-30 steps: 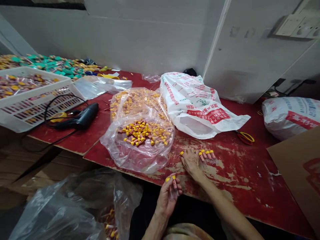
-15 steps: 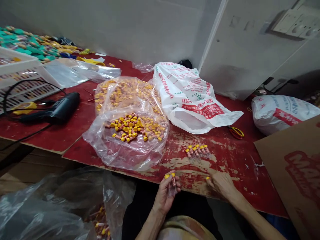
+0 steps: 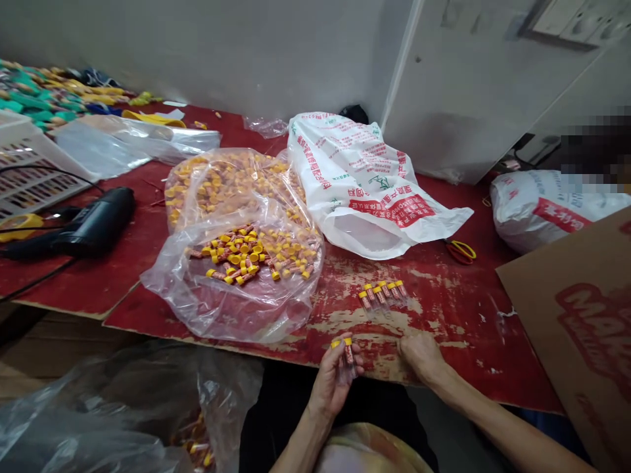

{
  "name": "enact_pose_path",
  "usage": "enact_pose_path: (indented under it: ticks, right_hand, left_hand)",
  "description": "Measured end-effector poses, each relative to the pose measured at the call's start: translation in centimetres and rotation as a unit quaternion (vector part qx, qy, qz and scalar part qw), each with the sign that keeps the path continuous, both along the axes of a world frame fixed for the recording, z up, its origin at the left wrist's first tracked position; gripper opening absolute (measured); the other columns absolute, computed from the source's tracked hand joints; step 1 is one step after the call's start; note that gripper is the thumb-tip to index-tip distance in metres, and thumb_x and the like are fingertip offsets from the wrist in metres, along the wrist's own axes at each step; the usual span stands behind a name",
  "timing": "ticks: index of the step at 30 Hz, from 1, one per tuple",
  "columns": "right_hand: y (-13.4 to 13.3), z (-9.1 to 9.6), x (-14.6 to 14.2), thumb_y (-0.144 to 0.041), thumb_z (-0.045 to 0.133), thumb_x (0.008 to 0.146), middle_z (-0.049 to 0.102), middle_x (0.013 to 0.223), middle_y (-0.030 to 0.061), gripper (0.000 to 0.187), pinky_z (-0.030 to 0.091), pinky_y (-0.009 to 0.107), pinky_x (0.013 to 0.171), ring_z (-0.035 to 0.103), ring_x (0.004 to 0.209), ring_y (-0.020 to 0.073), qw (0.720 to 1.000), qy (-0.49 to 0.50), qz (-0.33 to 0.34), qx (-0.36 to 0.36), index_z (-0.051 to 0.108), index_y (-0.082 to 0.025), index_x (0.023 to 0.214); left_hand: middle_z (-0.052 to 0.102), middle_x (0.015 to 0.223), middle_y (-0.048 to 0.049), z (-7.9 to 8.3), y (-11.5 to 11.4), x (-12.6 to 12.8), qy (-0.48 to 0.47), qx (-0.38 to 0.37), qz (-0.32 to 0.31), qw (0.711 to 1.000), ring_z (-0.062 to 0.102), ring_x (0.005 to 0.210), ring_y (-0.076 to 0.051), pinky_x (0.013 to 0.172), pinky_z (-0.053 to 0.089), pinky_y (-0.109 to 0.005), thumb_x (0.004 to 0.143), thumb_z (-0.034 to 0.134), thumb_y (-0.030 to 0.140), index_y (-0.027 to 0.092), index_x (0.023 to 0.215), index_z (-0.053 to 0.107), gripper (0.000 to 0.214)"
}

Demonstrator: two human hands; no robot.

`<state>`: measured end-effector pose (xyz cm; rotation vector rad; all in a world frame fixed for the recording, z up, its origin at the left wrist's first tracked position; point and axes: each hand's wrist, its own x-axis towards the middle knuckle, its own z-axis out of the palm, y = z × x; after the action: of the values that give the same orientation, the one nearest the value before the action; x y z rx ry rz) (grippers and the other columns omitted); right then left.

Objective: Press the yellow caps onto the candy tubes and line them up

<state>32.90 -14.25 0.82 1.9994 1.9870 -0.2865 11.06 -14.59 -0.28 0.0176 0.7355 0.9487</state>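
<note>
One red, worn-painted tabletop (image 3: 473, 315) beneath fingers. Clear, crumpled plastic bag (image 3: 231, 322), full of slim yellow-capped vials (image 3: 245, 253), left of and beyond left fingers. Right hand (image 3: 421, 355) near table edge, fingers curled under; cannot tell whether they pinch anything. Left hand (image 3: 327, 378) turned up, fingers closed around two clear yellow-capped tubes (image 3: 350, 355). Six-tube row (image 3: 379, 297) just beyond and between both hands' fingers; long axes running from far caps back toward fingers; neither hand clearly nearer.

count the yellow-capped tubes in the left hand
2. One yellow-capped tube is partly covered by the thumb of the left hand; the other tube is beside it, just right in the picture. More could be hidden in the grip.
</note>
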Motion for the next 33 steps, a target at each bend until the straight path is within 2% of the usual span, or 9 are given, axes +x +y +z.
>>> enact_pose_path:
  ticks: [4, 7, 10, 13, 15, 19, 22, 25, 33]
  right_hand:
    - [-0.9, 0.5, -1.7, -0.022, 0.036, 0.092, 0.071, 0.085, 0.0089, 0.032, 0.047, 0.029, 0.065, 0.067, 0.076, 0.022, 0.992, 0.106, -0.027, 0.07, 0.068, -0.017, 0.089]
    - [-2.2, 0.1, -5.7, -0.03, 0.031, 0.097, 0.07, 0.095, 0.0071, 0.033, 0.049, 0.026, 0.072, 0.066, 0.083, 0.018, 0.93, 0.303, -0.079, 0.194, 0.06, -0.017, 0.103]
    - [-2.8, -0.1, -9.7, -0.036, 0.032, 0.098, 0.068, 0.095, 0.008, 0.033, 0.048, 0.027, 0.072, 0.064, 0.083, 0.0184, 0.888, 0.355, -0.066, 0.286, 0.057, -0.017, 0.106]
    - [-2.3, 0.6, -11.2, -0.033, 0.032, 0.098, 0.065, 0.09, 0.0072, 0.032, 0.045, 0.031, 0.073, 0.059, 0.08, 0.0201, 0.891, 0.318, 0.015, 0.323, 0.06, -0.019, 0.099]
    - [-1.2, 1.3, -10.7, -0.029, 0.034, 0.097, 0.063, 0.091, 0.0068, 0.03, 0.043, 0.031, 0.077, 0.057, 0.084, 0.0199, 0.899, 0.31, 0.045, 0.307, 0.062, -0.019, 0.096]
    - [2.5, 2.0, -8.7, -0.022, 0.042, 0.093, 0.06, 0.103, 0.0129, 0.026, 0.039, 0.036, 0.083, 0.053, 0.095, 0.0249, 0.946, 0.138, -0.026, 0.291, 0.06, -0.015, 0.109]
    - [4.9, 1.7, -8.5, -0.022, 0.05, 0.089, 0.057, 0.107, 0.0159, 0.027, 0.037, 0.039, 0.083, 0.05, 0.099, 0.029, 0.97, 0.018, -0.037, 0.239, 0.058, -0.013, 0.113]
    - [5.7, 1.1, -8.9, -0.021, 0.054, 0.086, 0.058, 0.103, 0.015, 0.02, 0.036, 0.039, 0.082, 0.05, 0.097, 0.0289, 0.976, 0.003, -0.017, 0.215, 0.06, -0.013, 0.103]
    - [5.2, 0.3, -9.0, -0.022, 0.049, 0.09, 0.058, 0.105, 0.0162, 0.018, 0.035, 0.04, 0.083, 0.051, 0.098, 0.0293, 0.977, -0.001, -0.019, 0.21, 0.06, -0.013, 0.101]
  left_hand:
    - [0.066, 0.078, -0.0046, 0.2, -0.6, 0.1, 0.014, 0.01, 0.023, 1.0, 0.064, 0.072, -0.018, 0.066, 0.055, -0.029, 0.061, 0.081, 0.017, 0.015, 0.097, 0.061, 0.042]
    - [0.068, 0.079, -0.0062, 0.2, -0.7, 0.1, -0.011, 0.022, 0.059, 0.998, 0.065, 0.082, -0.021, 0.078, 0.055, -0.035, 0.059, 0.079, 0.009, 0.014, 0.088, 0.064, 0.033]
    - [0.07, 0.085, -0.0079, 0.0, -0.6, 0.0, -0.06, -0.006, 0.083, 0.995, 0.066, 0.085, -0.022, 0.076, 0.055, -0.032, 0.063, 0.073, 0.007, 0.014, 0.085, 0.065, 0.025]
    - [0.07, 0.09, -0.0089, 0.2, -0.4, -0.7, -0.094, -0.034, 0.089, 0.991, 0.066, 0.084, -0.022, 0.072, 0.055, -0.031, 0.069, 0.066, 0.007, 0.017, 0.103, 0.064, 0.035]
    - [0.069, 0.097, -0.0103, 0.5, -0.3, -1.5, -0.099, -0.018, 0.074, 0.992, 0.066, 0.086, -0.024, 0.075, 0.056, -0.038, 0.073, 0.062, 0.008, 0.02, 0.116, 0.058, 0.045]
    - [0.068, 0.103, -0.0118, 0.9, -0.3, -2.6, -0.085, 0.029, 0.055, 0.994, 0.066, 0.085, -0.026, 0.078, 0.055, -0.045, 0.076, 0.059, 0.01, 0.021, 0.129, 0.048, 0.055]
    - [0.067, 0.103, -0.0133, 0.6, -0.4, -3.0, -0.081, 0.032, 0.054, 0.995, 0.066, 0.082, -0.025, 0.077, 0.055, -0.044, 0.078, 0.058, 0.012, 0.019, 0.131, 0.046, 0.055]
    - [0.067, 0.102, -0.0143, 0.0, -0.5, -3.1, -0.077, 0.02, 0.06, 0.995, 0.066, 0.081, -0.025, 0.075, 0.055, -0.043, 0.08, 0.057, 0.014, 0.016, 0.129, 0.047, 0.05]
    - [0.067, 0.098, -0.0141, -0.5, -0.6, -3.3, -0.072, 0.003, 0.058, 0.996, 0.066, 0.079, -0.026, 0.071, 0.055, -0.041, 0.079, 0.057, 0.015, 0.013, 0.124, 0.047, 0.045]
